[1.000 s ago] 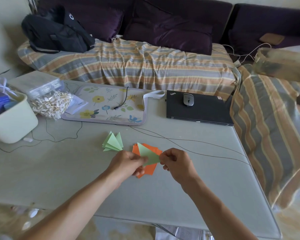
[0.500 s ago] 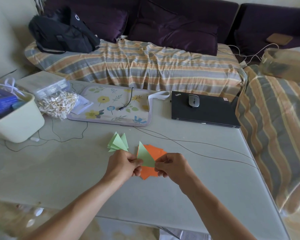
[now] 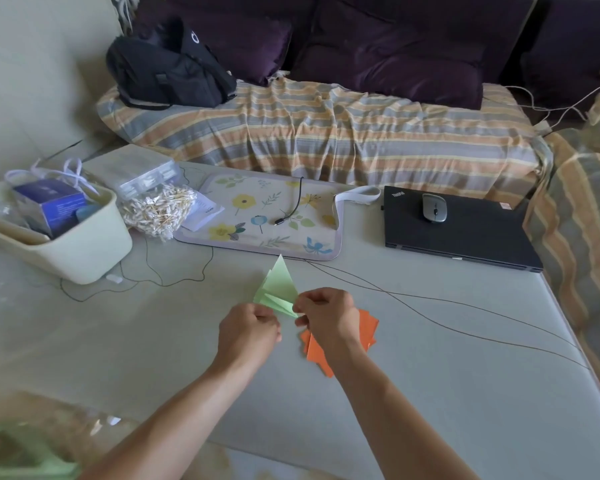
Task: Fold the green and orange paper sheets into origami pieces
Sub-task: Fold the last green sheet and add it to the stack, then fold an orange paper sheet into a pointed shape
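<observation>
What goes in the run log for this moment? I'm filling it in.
left hand: curled, grip unclear | right hand: pinching green folded pieces | orange sheets: flat on table

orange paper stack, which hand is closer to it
Right. The right hand hangs directly over the orange paper stack, hiding part of it; the left hand sits beside it, apart.

Open grey table (image 3: 413, 393) stretches right of the hands, crossed only by two thin dark cords (image 3: 430, 308) running toward the far right edge. Left of the hands, more bare surface, then a looping cable (image 3: 174, 280) just before the cream bin (image 3: 80, 252). Straight ahead, the floral mat (image 3: 267, 216) and bag of cotton swabs (image 3: 158, 211) crowd the middle; the black laptop (image 3: 465, 233), mouse (image 3: 434, 207) on top, blocks the far right corner.
</observation>
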### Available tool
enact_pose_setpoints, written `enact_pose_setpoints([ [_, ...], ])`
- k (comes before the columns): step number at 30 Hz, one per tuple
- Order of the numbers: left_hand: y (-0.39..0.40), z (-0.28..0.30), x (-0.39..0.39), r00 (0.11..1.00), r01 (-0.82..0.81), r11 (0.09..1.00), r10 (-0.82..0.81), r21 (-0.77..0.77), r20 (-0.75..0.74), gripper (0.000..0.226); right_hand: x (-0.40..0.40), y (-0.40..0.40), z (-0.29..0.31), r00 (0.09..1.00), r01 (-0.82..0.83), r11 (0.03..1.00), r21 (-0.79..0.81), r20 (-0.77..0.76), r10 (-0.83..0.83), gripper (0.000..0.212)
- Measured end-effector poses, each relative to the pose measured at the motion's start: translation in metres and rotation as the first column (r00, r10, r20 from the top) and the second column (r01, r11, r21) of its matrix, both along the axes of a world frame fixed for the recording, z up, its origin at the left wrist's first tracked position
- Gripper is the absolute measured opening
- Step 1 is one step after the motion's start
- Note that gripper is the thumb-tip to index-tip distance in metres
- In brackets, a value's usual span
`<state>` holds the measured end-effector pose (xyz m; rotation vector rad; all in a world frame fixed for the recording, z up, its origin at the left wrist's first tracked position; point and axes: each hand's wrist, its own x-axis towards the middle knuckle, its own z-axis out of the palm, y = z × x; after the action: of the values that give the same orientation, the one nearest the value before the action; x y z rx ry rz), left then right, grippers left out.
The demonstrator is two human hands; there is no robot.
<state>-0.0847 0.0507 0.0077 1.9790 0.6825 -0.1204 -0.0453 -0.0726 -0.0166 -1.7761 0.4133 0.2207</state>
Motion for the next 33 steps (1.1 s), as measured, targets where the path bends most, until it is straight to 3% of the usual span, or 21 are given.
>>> enact_pose_setpoints([
  [4, 0.009, -0.001, 0.000, 0.998, -0.040, 0.998, 0.042, -0.037, 0.042, 0.025, 0.002, 0.002, -0.005, 0.992, -0.127, 0.987, -0.101, 0.013, 0.129, 0.013],
  [8, 0.016, -0.002, 0.002, 0.993, -0.079, 0.995, 0.085, -0.068, 0.083, 0.024, 0.001, -0.015, -0.009, 0.966, -0.219, 0.927, -0.305, 0.069, 0.250, 0.023],
  [11, 0.015, -0.001, 0.000, 0.994, -0.065, 0.996, 0.070, -0.069, 0.083, 0.024, -0.001, -0.034, -0.011, 0.959, -0.184, 0.800, -0.571, 0.074, 0.274, 0.026],
  [13, 0.012, -0.001, 0.000, 0.996, -0.043, 0.997, 0.048, -0.058, 0.081, 0.025, -0.005, -0.046, -0.013, 0.949, -0.237, 0.666, -0.707, -0.023, 0.314, 0.035],
  [16, 0.006, -0.001, 0.000, 0.997, -0.021, 0.998, 0.025, -0.057, 0.079, 0.027, -0.015, -0.059, -0.017, 0.909, -0.358, 0.510, -0.782, -0.167, 0.382, 0.059],
  [19, -0.003, 0.000, -0.002, 0.997, -0.001, 0.997, 0.007, -0.080, 0.073, 0.028, -0.023, -0.067, -0.023, 0.895, -0.356, 0.452, -0.818, -0.159, 0.417, 0.064],
  [24, -0.015, -0.008, -0.004, 0.996, 0.089, 0.995, -0.088, -0.037, 0.023, 0.023, -0.032, -0.065, -0.025, 0.875, -0.318, 0.423, -0.848, -0.091, 0.475, 0.066],
  [29, -0.022, -0.018, -0.008, 0.966, 0.237, 0.971, -0.236, -0.003, -0.104, 0.015, -0.037, -0.061, -0.029, 0.853, -0.288, 0.387, -0.876, -0.051, 0.519, 0.048],
  [33, -0.021, -0.026, -0.008, 0.942, 0.309, 0.951, -0.307, -0.011, -0.137, 0.016, -0.040, -0.061, -0.033, 0.861, -0.255, 0.576, -0.776, 0.089, 0.501, 0.047],
])
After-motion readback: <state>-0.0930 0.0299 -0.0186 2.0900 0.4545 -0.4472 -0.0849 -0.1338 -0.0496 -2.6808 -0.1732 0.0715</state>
